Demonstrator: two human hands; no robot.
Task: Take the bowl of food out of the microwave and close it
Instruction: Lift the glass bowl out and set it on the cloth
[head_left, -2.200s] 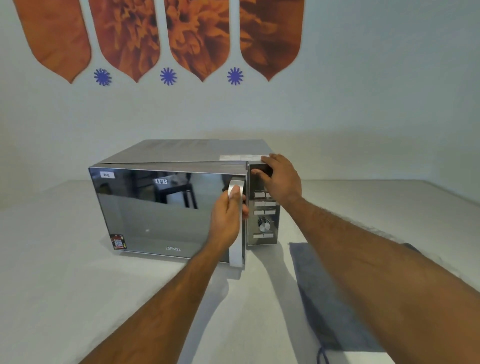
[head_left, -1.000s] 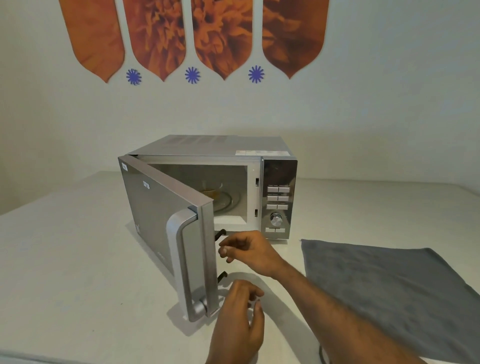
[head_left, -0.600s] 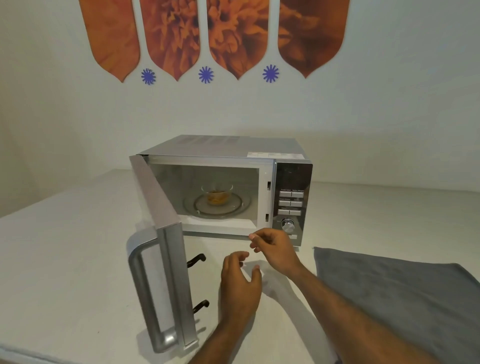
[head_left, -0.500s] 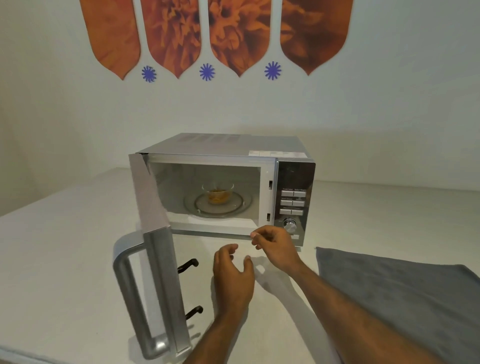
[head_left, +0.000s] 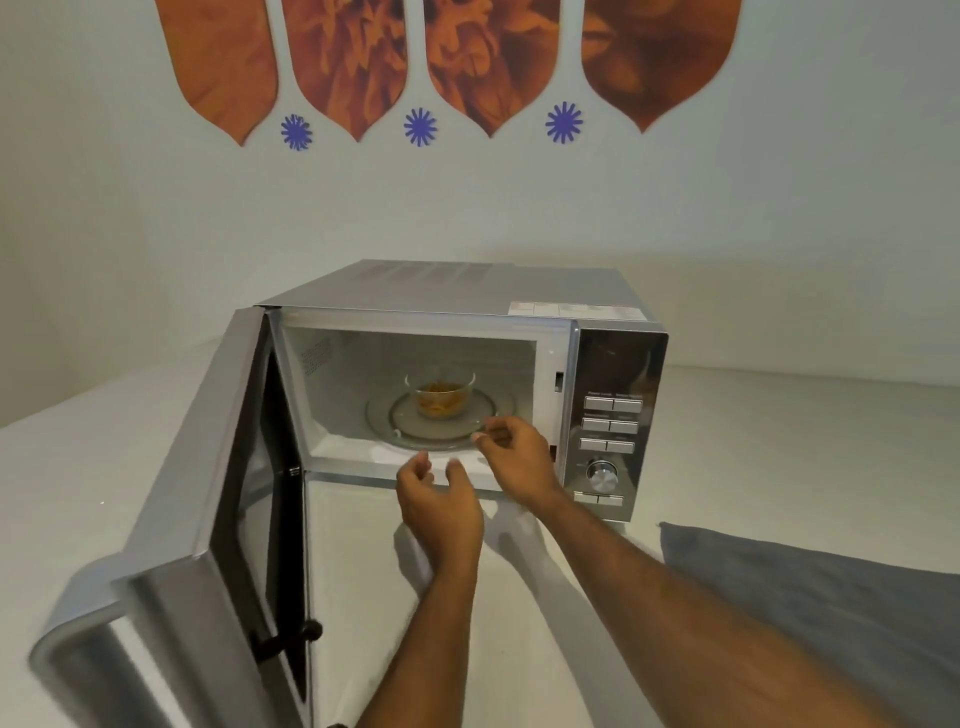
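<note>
A single head-worn view looks forward and down from close in front of the open microwave (head_left: 467, 374), which fills the centre. The swung-out door (head_left: 208, 519) runs to 7 o'clock, forearms enter from 5 and 6 o'clock, the wall decals (head_left: 415, 67) sit at 12 o'clock, and the white bench (head_left: 78, 467) spreads around.

Silver microwave (head_left: 467, 291); clear bowl (head_left: 439, 397), orange-brown food; grey cloth (head_left: 831, 608); orange petal wall shapes (head_left: 348, 57), blue starbursts (head_left: 420, 127).
</note>
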